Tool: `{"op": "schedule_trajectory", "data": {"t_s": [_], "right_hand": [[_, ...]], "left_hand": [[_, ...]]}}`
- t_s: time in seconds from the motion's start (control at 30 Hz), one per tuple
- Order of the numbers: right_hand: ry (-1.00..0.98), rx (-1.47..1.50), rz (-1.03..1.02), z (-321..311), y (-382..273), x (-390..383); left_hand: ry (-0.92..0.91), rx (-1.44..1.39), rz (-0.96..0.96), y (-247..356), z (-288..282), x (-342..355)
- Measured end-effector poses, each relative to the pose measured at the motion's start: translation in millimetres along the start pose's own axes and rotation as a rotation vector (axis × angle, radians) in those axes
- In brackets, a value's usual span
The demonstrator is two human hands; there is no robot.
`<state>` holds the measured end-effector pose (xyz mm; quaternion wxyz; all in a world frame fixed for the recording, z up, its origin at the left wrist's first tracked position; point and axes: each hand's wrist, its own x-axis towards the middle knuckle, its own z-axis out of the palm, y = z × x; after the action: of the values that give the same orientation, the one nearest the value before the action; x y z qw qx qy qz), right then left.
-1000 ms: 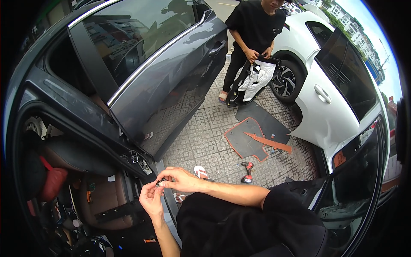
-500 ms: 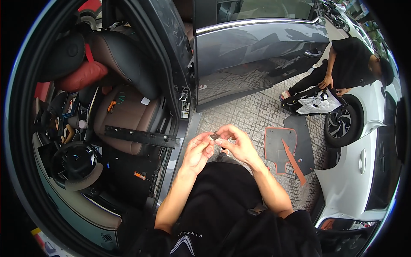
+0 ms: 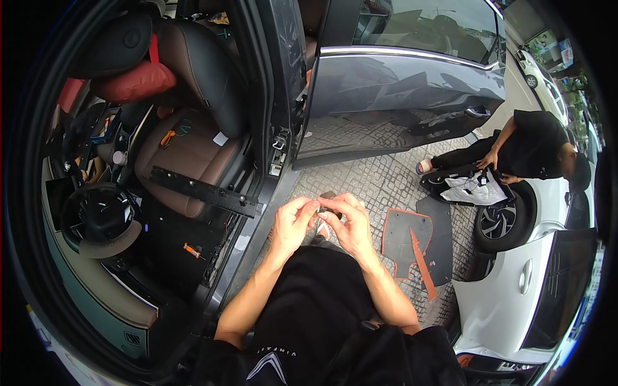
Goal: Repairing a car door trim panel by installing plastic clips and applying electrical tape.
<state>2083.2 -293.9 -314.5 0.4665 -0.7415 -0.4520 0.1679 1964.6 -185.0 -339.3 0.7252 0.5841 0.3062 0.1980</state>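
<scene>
In front of my black shirt, both hands meet with fingertips together around a small dark part [image 3: 328, 194]. My left hand [image 3: 291, 222] is closed in a pinch at its left side. Thumb and fingers of my right hand [image 3: 349, 222] grip it from the right. The fingers cover much of the part, so its exact kind cannot be made out. To the left, a long black trim strip [image 3: 203, 191] lies across the brown car seat [image 3: 174, 151], beside an orange-handled tool [image 3: 167, 139] with a green cord.
A steering wheel [image 3: 103, 219] and an orange tool [image 3: 192, 250] on the car floor are at left. The grey car door [image 3: 399, 96] stands wide. Floor mats [image 3: 405, 241] lie on the paving. At right, a person [image 3: 534, 145] handles a black-and-white panel [image 3: 473, 186] by a white car [image 3: 502, 302].
My view has shifted, moving the surroundings in the picture. My hands stay together at the small dark part, and the right fingers have changed their hold, showing more of it above them.
</scene>
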Motion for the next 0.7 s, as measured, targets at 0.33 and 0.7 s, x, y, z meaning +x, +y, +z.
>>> {"op": "schedule_trajectory", "data": {"t_s": [0.33, 0.7], "right_hand": [[-0.046, -0.008, 0.032, -2.8, 3.4, 6.8], [-0.122, -0.117, 0.004, -5.5, -9.3, 12.4]], "left_hand": [[0.119, -0.249, 0.052, 1.4, 6.2, 3.6], [-0.104, -0.358, -0.104, -17.3, -18.9, 3.1]]}}
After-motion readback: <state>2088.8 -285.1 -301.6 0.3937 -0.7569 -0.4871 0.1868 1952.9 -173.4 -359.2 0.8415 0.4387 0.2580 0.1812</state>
